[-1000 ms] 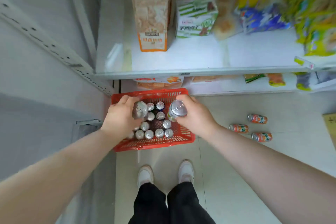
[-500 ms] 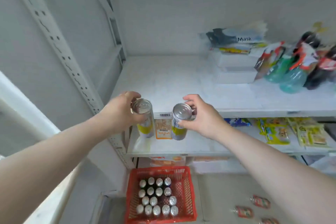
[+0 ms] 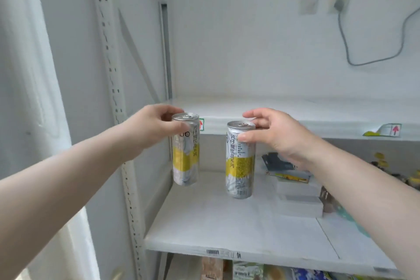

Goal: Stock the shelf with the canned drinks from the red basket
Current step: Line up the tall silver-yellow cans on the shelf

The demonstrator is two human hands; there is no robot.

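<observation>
The left hand (image 3: 147, 129) holds the left can (image 3: 185, 157) by its upper end, with the fingers (image 3: 175, 130) curled round the rim and shoulder. The right hand (image 3: 279, 141) holds the right can (image 3: 239, 166) the same way: the thumb presses the near side just under the lid and the other fingers reach over the far rim. Both cans are upright, long axis vertical, lids up, and hang below the fingers with their bases clear of any surface. They are side by side and apart, not touching. The red basket is out of view. The shelf board (image 3: 227, 229) lies below and beyond both bases. Its left and middle parts are bare, and white boxes (image 3: 297, 202) occupy its right rear. The upper shelf (image 3: 295, 118) has its front edge level with the can lids. The left can is near the perforated upright (image 3: 118, 120) and the side wall; the right can is over the middle of the board. Judgement: the set-down calls for a forward and downward travel with the axis kept vertical, so that each base lands flat. The top grip leaves the bases free for this. The left can has the least side clearance.
</observation>
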